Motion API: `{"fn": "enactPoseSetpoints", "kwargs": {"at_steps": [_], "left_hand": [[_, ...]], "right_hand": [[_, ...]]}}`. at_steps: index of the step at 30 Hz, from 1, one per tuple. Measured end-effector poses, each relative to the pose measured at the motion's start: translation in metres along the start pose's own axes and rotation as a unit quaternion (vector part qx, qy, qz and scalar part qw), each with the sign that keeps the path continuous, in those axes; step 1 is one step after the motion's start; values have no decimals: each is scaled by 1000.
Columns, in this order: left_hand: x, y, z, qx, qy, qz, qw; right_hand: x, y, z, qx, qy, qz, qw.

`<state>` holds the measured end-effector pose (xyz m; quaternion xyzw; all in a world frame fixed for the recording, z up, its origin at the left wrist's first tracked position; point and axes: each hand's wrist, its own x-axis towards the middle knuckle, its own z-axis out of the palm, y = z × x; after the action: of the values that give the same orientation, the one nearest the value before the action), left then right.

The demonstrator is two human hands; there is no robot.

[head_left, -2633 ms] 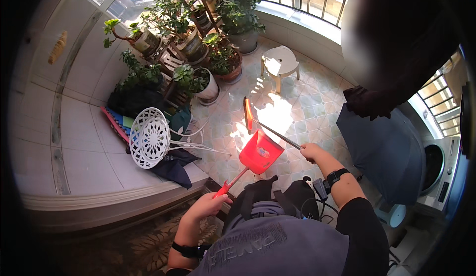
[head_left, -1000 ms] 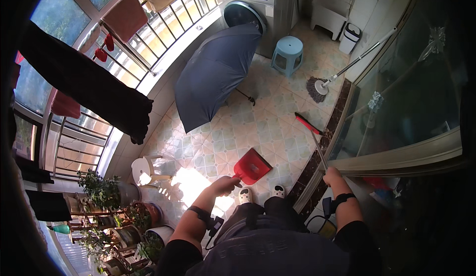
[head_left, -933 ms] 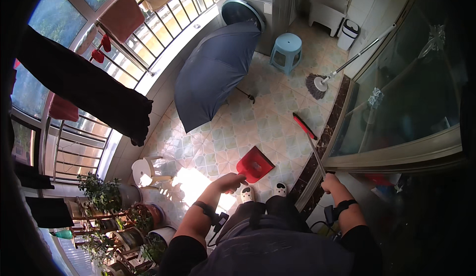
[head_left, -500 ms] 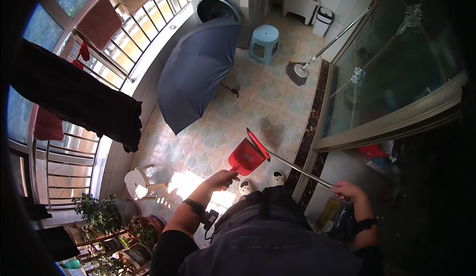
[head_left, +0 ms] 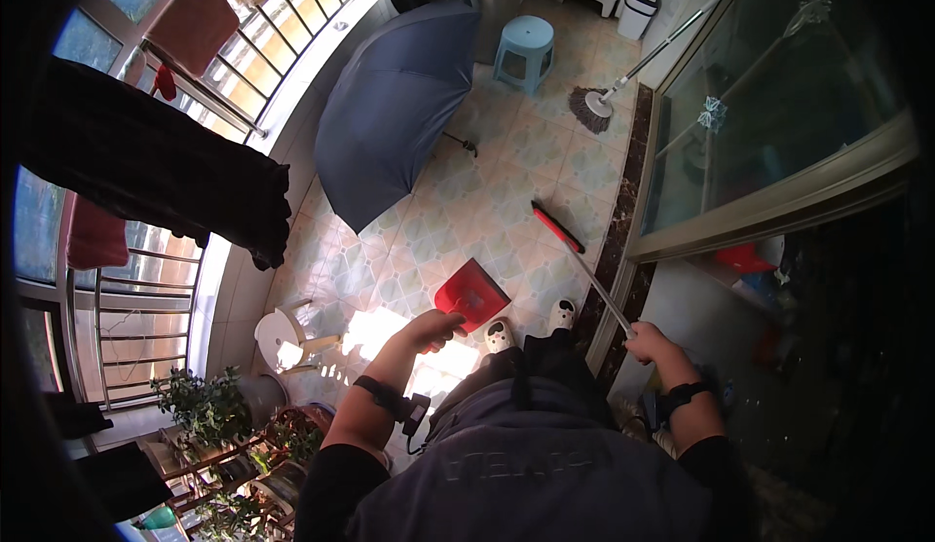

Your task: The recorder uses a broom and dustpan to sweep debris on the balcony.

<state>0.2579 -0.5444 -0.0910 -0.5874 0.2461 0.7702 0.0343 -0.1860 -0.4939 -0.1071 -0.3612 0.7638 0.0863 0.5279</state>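
Red dustpan (head_left: 471, 296) hangs from the left hand (head_left: 436, 329), closed round its narrow end, open side turned toward the broom (head_left: 559, 227); the right hand (head_left: 643, 342) grips that broom's far end, its length apparently letting it reach low. Beyond, an open umbrella (head_left: 394, 113), blue stool (head_left: 527, 39) and mop (head_left: 592, 110) crowd the floor (head_left: 458, 230).

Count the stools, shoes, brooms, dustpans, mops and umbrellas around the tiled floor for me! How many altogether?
Stools: 2 (blue stool, white stool)
Shoes: 2 (left shoe, right shoe)
Broom: 1
Dustpan: 1
Mop: 1
Umbrella: 1
Total: 8
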Motion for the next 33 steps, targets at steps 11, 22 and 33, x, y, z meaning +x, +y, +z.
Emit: {"fn": "enactPoseSetpoints", "kwargs": {"at_steps": [11, 22, 33], "left_hand": [[-17, -45, -37, -7, -9, 45, 999], [-51, -104, -56, -133, 45, 34, 989], [-46, -146, -54, -33, 96, 12, 995]], "right_hand": [[-79, 14, -61, 88, -204, -44, 974], [-2, -42, -35, -23, 24, -36, 999], [-52, -48, -3, -335, -142, -223, 904]]}}
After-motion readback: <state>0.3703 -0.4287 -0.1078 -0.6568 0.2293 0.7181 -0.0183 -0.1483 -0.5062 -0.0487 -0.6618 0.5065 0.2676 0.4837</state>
